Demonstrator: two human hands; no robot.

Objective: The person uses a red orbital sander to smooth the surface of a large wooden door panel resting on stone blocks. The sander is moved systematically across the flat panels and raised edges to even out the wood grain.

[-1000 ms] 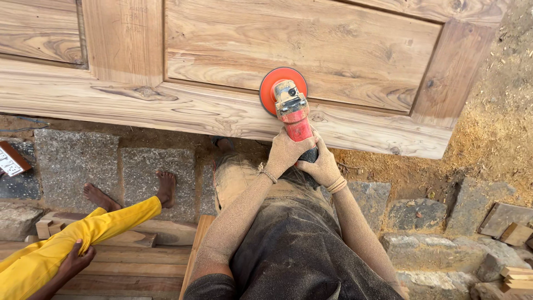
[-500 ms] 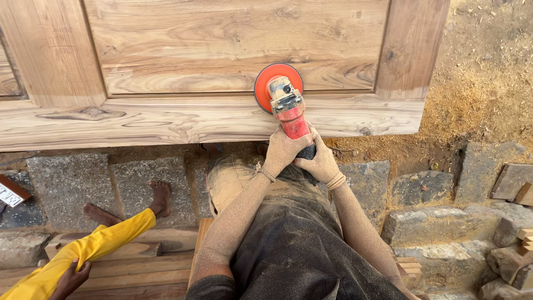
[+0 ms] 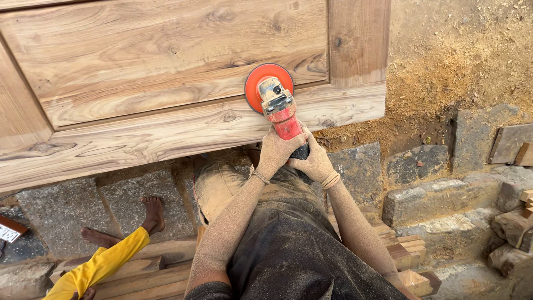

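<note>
Both hands grip the red body of an angle grinder point(image 3: 279, 108) with a round orange sanding disc. My left hand point(image 3: 277, 151) wraps the handle from the left, and my right hand point(image 3: 315, 162) closes on it from the right, just below. The disc presses flat on the lower rail of a large wooden panel door point(image 3: 166, 100) that lies in front of me. Sawdust coats both forearms and my dark clothing.
Another person's leg in a yellow trouser and bare feet point(image 3: 152, 214) are at the lower left. Grey stone blocks point(image 3: 411, 166) line the ground under the door. Wooden planks point(image 3: 150, 266) lie at the bottom, offcuts point(image 3: 408, 250) at the right, sawdust-covered earth point(image 3: 461, 61) at the upper right.
The view has shifted so the door sits further left and more earth shows at right. The grinder stays in both hands on the door's lower rail, now near its right end.
</note>
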